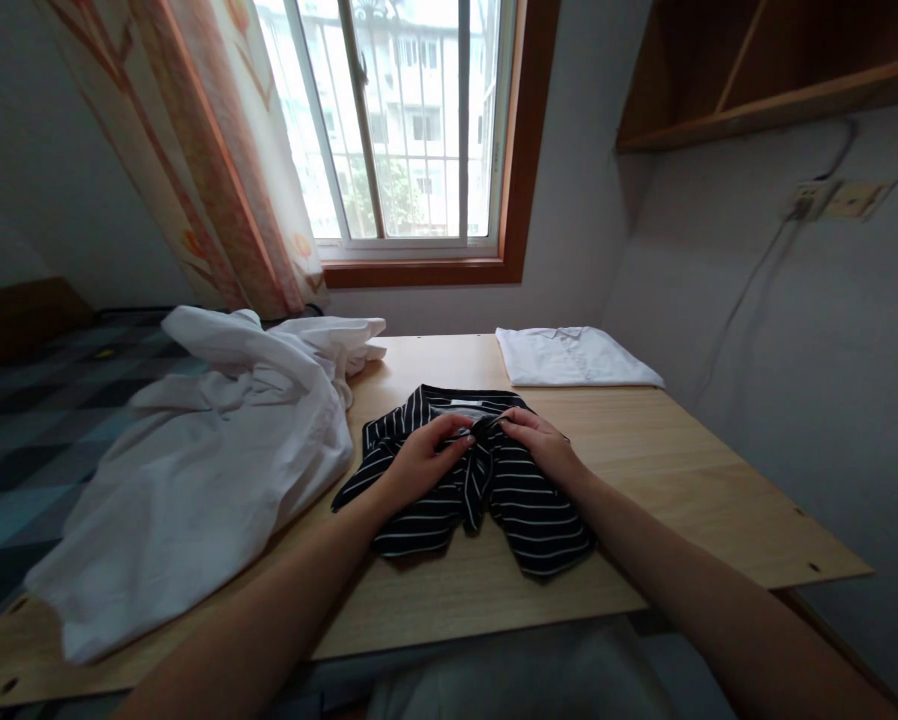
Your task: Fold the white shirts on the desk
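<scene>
Black striped tie-neck top [438, 505] lies on the tabletop [659, 470], its neck tie [477, 480] pinched by the fingers [449, 424] of the left hand [419, 460] and right hand [543, 447], so an uneven tug could skew it.

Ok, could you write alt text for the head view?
A person's left-hand grip and right-hand grip pinch the front tie of a black garment with white stripes, lying on a pale wooden table. A rumpled white cloth lies at left; a folded white garment lies farther back at right.
</scene>
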### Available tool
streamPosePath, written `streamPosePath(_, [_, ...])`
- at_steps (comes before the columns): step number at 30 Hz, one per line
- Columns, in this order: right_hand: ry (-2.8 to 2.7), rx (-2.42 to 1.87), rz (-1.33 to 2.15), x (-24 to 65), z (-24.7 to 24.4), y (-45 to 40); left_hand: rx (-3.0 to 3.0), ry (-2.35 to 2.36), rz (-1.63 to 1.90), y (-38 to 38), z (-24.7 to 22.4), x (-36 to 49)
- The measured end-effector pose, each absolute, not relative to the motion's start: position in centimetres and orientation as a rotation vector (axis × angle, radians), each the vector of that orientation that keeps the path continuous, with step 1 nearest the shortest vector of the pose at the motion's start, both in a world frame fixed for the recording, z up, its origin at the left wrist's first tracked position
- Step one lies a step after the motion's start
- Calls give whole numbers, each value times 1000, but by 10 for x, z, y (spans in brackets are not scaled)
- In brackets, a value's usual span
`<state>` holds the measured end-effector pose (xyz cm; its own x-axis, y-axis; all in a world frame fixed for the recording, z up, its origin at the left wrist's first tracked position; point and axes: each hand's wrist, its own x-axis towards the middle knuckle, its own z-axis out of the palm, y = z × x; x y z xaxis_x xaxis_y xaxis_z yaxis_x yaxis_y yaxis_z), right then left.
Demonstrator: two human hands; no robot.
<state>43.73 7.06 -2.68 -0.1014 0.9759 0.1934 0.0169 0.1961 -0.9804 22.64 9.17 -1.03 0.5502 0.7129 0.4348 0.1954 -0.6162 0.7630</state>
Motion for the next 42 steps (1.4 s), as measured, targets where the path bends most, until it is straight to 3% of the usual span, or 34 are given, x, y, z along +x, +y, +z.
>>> streamPosePath(13, [-1324,-985,1293,431,-24,65,2111,926,1147,90,-6,229])
streamPosePath(24, [-1662,-1000,623,423,-25,56,2048,966,1192,94,-6,227])
streamPosePath(31, [-1820,-910,667,425,-24,55,2401,980,1129,94,-5,217])
streamPosePath(36, [-1887,-806,589,435,-7,44,2280,1280,1248,99,11,205])
streamPosePath(39, [-1842,-649,768,446,8,36,2101,1304,1356,103,20,197])
streamPosePath(42, [-1907,-528,1341,460,17,34,1923,1268,1345,109,25,190])
